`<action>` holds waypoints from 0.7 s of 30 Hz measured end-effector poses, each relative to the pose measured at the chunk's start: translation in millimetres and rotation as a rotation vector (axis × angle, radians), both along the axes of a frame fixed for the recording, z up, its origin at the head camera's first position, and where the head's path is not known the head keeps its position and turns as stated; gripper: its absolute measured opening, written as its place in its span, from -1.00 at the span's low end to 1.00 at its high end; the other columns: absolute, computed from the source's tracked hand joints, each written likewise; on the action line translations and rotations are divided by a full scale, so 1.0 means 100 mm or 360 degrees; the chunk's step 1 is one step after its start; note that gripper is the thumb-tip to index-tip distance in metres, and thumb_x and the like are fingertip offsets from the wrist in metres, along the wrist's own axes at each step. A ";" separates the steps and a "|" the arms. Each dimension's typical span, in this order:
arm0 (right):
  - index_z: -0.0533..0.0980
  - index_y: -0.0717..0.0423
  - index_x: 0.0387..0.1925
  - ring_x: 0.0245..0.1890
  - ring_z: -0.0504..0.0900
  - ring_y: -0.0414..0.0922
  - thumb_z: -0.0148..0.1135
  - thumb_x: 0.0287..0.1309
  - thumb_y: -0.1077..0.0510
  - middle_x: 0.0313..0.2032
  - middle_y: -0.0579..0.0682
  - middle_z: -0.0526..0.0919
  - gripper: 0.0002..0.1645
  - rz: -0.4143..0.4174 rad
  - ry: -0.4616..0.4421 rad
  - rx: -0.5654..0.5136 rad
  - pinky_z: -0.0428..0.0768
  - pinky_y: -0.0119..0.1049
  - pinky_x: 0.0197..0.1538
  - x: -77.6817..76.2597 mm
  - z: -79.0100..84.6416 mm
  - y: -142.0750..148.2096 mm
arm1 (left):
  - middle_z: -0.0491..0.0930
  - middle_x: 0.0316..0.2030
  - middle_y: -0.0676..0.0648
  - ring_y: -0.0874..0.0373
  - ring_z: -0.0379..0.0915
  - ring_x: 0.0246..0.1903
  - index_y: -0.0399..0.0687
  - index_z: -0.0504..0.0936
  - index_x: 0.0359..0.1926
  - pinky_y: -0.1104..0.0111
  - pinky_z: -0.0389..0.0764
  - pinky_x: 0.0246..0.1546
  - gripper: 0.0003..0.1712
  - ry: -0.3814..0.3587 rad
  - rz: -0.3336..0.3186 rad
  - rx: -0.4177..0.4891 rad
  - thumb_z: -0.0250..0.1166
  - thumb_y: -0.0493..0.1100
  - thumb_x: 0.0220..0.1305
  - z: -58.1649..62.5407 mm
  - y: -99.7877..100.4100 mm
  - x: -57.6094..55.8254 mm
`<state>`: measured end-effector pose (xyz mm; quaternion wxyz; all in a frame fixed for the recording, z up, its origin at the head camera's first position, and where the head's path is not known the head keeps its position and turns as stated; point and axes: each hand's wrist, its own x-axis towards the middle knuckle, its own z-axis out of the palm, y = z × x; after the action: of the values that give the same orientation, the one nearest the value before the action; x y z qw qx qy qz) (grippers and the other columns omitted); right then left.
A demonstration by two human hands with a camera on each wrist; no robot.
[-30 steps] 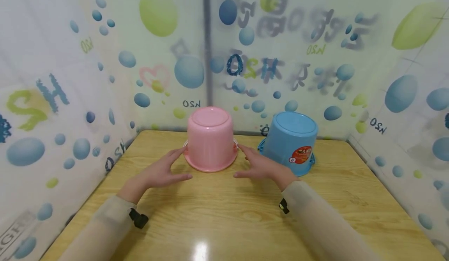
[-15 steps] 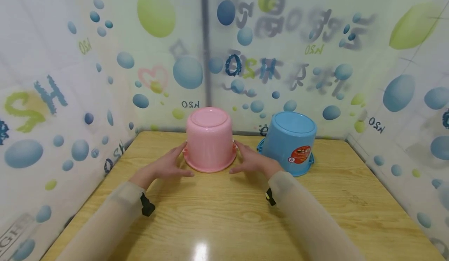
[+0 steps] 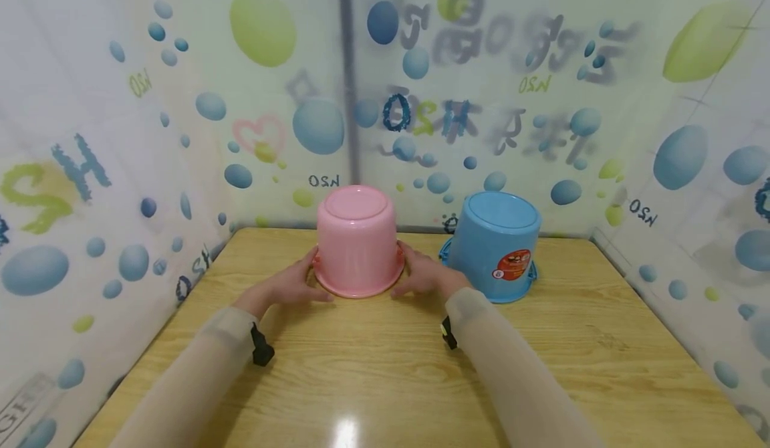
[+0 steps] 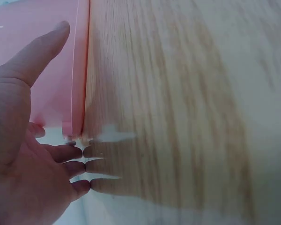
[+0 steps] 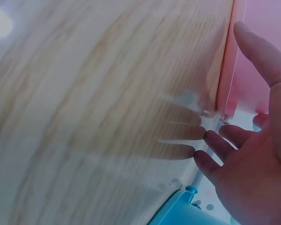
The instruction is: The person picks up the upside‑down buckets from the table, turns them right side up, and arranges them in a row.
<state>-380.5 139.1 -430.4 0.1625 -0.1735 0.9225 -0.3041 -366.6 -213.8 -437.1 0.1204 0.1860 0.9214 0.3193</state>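
Note:
A pink bucket [image 3: 356, 251] stands upside down on the wooden table, its rim on the tabletop. My left hand [image 3: 293, 282] lies at the bucket's left side, fingertips right at the rim and thumb pointing across its front. On the other side my right hand [image 3: 424, 274] mirrors it, fingers by the right handle mount and thumb near the front rim. In the left wrist view the left fingers [image 4: 65, 154] reach past the rim, low over the table. The right wrist view has the right thumb [image 5: 260, 51] extended in front of the pink wall.
A blue bucket [image 3: 496, 247] with a red label, also upside down, stands just right of my right hand. The wooden table [image 3: 373, 381] reaches back to printed fabric walls [image 3: 511, 53] on three sides.
Both hands have moved inward, closing in on the pink bucket's sides from left and right. Both buckets stay in place on the table.

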 end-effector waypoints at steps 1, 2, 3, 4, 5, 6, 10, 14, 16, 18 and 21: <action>-0.29 -0.25 0.82 0.81 -0.16 0.13 0.63 0.23 -0.24 0.82 -0.01 -0.15 0.54 0.0005 -0.0005 -0.0013 -0.01 0.26 0.77 0.00 0.00 0.00 | -0.18 0.77 -0.35 -0.39 -0.26 0.76 -0.07 -0.35 0.81 -0.33 -0.07 0.71 0.58 -0.0009 0.0001 0.0010 0.64 0.24 0.24 0.00 0.00 0.00; -0.29 -0.26 0.82 0.82 -0.17 0.12 0.63 0.24 -0.21 0.82 -0.03 -0.17 0.53 0.0006 -0.0013 -0.0028 -0.03 0.25 0.78 0.00 0.00 -0.01 | -0.18 0.77 -0.37 -0.40 -0.27 0.75 -0.09 -0.35 0.80 -0.33 -0.08 0.71 0.57 -0.0014 0.0002 0.0015 0.64 0.22 0.25 0.00 0.00 0.00; -0.30 -0.27 0.82 0.82 -0.18 0.11 0.63 0.26 -0.19 0.82 -0.04 -0.18 0.52 0.0009 -0.0018 -0.0041 -0.04 0.25 0.78 0.00 0.00 -0.01 | -0.19 0.77 -0.38 -0.41 -0.28 0.75 -0.11 -0.35 0.80 -0.33 -0.09 0.71 0.56 -0.0015 -0.0001 0.0017 0.64 0.20 0.26 0.00 0.00 -0.01; -0.30 -0.27 0.82 0.82 -0.19 0.11 0.62 0.27 -0.18 0.82 -0.04 -0.18 0.51 0.0009 -0.0015 -0.0040 -0.05 0.24 0.78 0.00 0.01 -0.01 | -0.18 0.76 -0.40 -0.42 -0.28 0.75 -0.14 -0.34 0.80 -0.34 -0.09 0.70 0.56 -0.0009 -0.0002 0.0014 0.64 0.19 0.26 -0.01 0.00 -0.01; -0.30 -0.28 0.82 0.82 -0.18 0.11 0.61 0.28 -0.18 0.82 -0.05 -0.18 0.50 0.0007 -0.0009 -0.0030 -0.05 0.24 0.78 0.01 0.01 -0.01 | -0.17 0.76 -0.41 -0.43 -0.27 0.74 -0.16 -0.33 0.80 -0.34 -0.10 0.70 0.55 -0.0003 -0.0003 0.0010 0.64 0.17 0.26 -0.01 -0.01 -0.01; -0.29 -0.28 0.82 0.82 -0.18 0.11 0.60 0.29 -0.18 0.82 -0.05 -0.17 0.48 0.0006 0.0001 -0.0023 -0.04 0.23 0.78 0.01 0.01 -0.01 | -0.16 0.76 -0.42 -0.43 -0.27 0.74 -0.17 -0.32 0.80 -0.33 -0.10 0.71 0.54 0.0001 -0.0002 0.0004 0.64 0.16 0.27 -0.01 -0.01 -0.01; -0.28 -0.28 0.82 0.81 -0.17 0.14 0.58 0.32 -0.18 0.81 -0.05 -0.14 0.45 0.0009 0.0062 -0.0010 -0.03 0.24 0.78 0.02 0.00 0.01 | -0.05 0.72 -0.47 -0.46 -0.17 0.71 -0.15 -0.32 0.80 -0.36 -0.06 0.69 0.54 0.0034 -0.0003 -0.0020 0.64 0.18 0.27 -0.02 -0.04 -0.01; -0.21 -0.28 0.82 0.81 -0.17 0.20 0.58 0.33 -0.16 0.80 0.02 -0.06 0.40 -0.0011 0.0129 -0.0087 -0.04 0.30 0.76 0.02 0.00 0.04 | 0.05 0.66 -0.50 -0.45 0.01 0.62 -0.10 -0.30 0.81 -0.39 0.04 0.66 0.50 0.0080 -0.0010 0.0018 0.63 0.16 0.31 -0.03 -0.06 0.01; -0.17 -0.31 0.82 0.80 -0.17 0.23 0.59 0.32 -0.17 0.79 0.06 -0.02 0.38 -0.0035 0.0145 -0.0105 -0.03 0.34 0.75 0.03 0.01 0.04 | 0.10 0.63 -0.51 -0.43 0.08 0.56 -0.08 -0.29 0.81 -0.40 0.09 0.63 0.46 0.0109 -0.0016 0.0040 0.60 0.15 0.34 -0.03 -0.06 0.02; -0.16 -0.37 0.81 0.80 -0.15 0.25 0.58 0.31 -0.20 0.79 0.12 -0.01 0.37 -0.0064 0.0136 -0.0104 0.00 0.39 0.73 0.04 0.03 0.04 | 0.13 0.61 -0.52 -0.42 0.12 0.51 -0.06 -0.27 0.81 -0.43 0.14 0.60 0.43 0.0133 -0.0015 0.0050 0.58 0.17 0.36 -0.02 -0.07 0.03; -0.16 -0.45 0.80 0.79 -0.10 0.28 0.56 0.32 -0.24 0.78 0.17 -0.03 0.34 -0.0071 0.0135 -0.0095 0.05 0.42 0.71 0.08 0.05 0.04 | 0.14 0.58 -0.53 -0.42 0.13 0.48 0.00 -0.25 0.82 -0.46 0.18 0.57 0.39 0.0147 0.0006 0.0072 0.54 0.21 0.38 -0.01 -0.09 0.05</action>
<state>-373.0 143.4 -424.9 0.1114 -0.1705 0.9227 -0.3273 -361.9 -222.5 -437.9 0.0730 0.2016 0.9188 0.3314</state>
